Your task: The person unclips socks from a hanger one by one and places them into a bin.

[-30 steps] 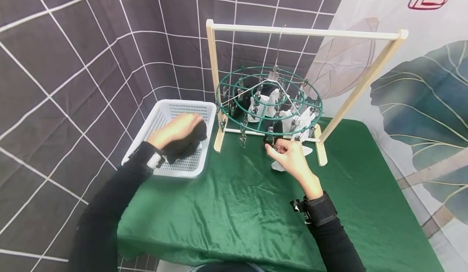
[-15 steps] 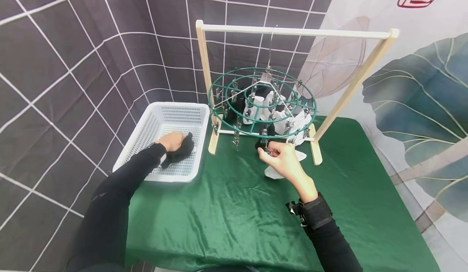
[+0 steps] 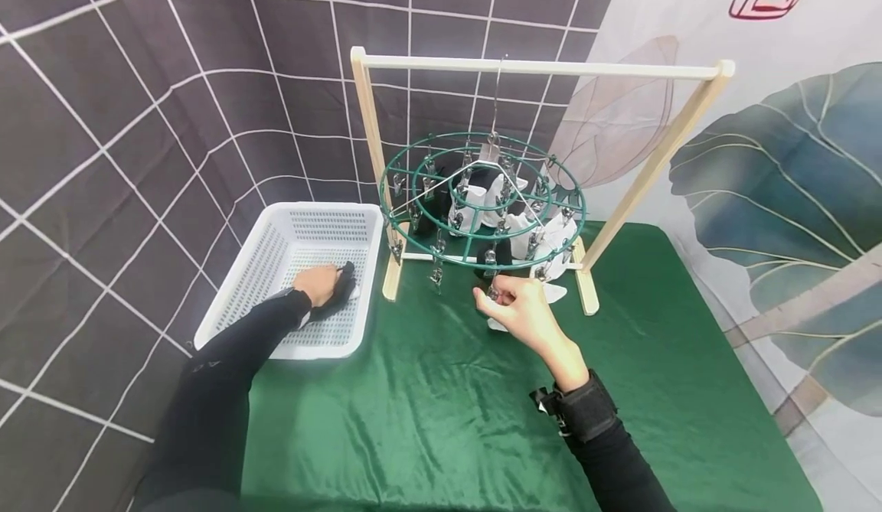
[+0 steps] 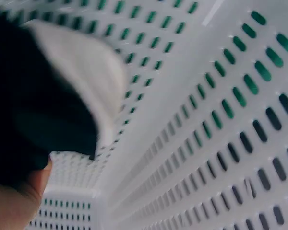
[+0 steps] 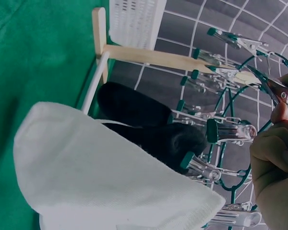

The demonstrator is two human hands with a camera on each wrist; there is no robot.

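In the head view, my left hand point(image 3: 317, 285) is down inside the white perforated basket point(image 3: 258, 267), gripping a black sock point(image 3: 336, 298). The left wrist view shows the bunched black fabric by the thumb, with a piece of white cloth point(image 4: 89, 72) against it. My right hand point(image 3: 527, 314) pinches a clear clip point(image 3: 492, 291) at the front of the round green hanger point(image 3: 480, 262). Thumb and finger squeeze this clip at the right edge of the right wrist view. Close by hang a white sock point(image 5: 105, 177) and black socks point(image 5: 134, 105).
The hanger hooks over the bar of a wooden rack point(image 3: 537, 66), standing on a table with a green cloth point(image 3: 427, 405). Several other clips point(image 3: 437, 267) dangle from the rings. Behind is a grey gridded curtain point(image 3: 289, 114); a printed backdrop point(image 3: 779, 183) is at the right.
My left hand has lowered into the basket with the black sock. My right hand stays at the same clip. The whole head view has shifted, so rack and basket appear further left.
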